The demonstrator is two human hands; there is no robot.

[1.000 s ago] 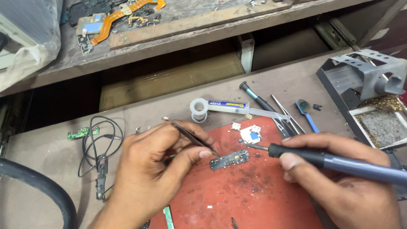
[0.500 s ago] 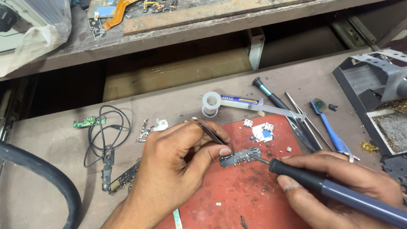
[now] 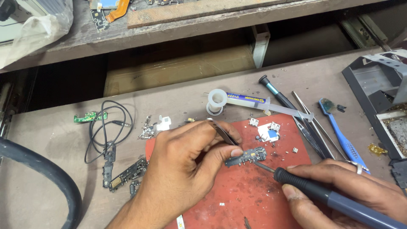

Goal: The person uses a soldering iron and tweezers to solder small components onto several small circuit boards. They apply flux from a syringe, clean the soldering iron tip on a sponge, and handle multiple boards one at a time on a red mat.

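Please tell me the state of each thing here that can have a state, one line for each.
left hand: holds tweezers, pressing the small circuit board
right hand: grips soldering iron, tip at the board
small circuit board: flat on red mat
syringe: lying on bench
blue brush: lying unused
black cable: loosely coiled

Worn grey workbench (image 3: 51, 140) under a wooden shelf (image 3: 85, 40).

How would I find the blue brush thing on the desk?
Start at the red mat, then look past its right edge. Among thin metal tools there lies the brush: the only bright blue one, with a small head pointing away.
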